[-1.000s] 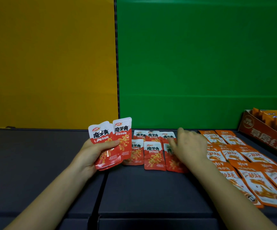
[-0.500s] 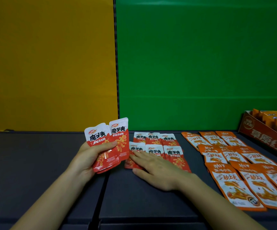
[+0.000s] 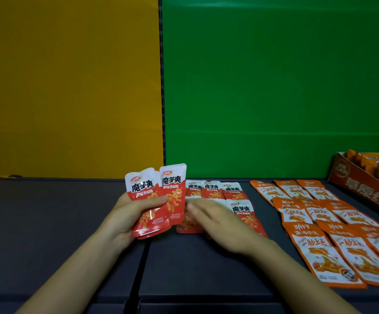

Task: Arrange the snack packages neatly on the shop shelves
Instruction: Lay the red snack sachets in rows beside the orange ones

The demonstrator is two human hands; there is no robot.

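packs [image 3: 152, 189] are held fanned in left grip [image 3: 127, 216] | right grip [image 3: 218, 223] flat, empty, over row [image 3: 240, 209] | risk: row is skewed if brushed

Six red packets [image 3: 240, 210] lie flat, a held bunch [image 3: 149, 184] adds several, nine orange packets [image 3: 315, 252], one carton [image 3: 363, 189].

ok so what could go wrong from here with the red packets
1. The left hand grips a fanned stack with only the thumb across its front. The lower packets splay out and could slip free.
2. The right hand lies flat on the front row of laid red packets. A careless push could skew them or slide them over the back row.
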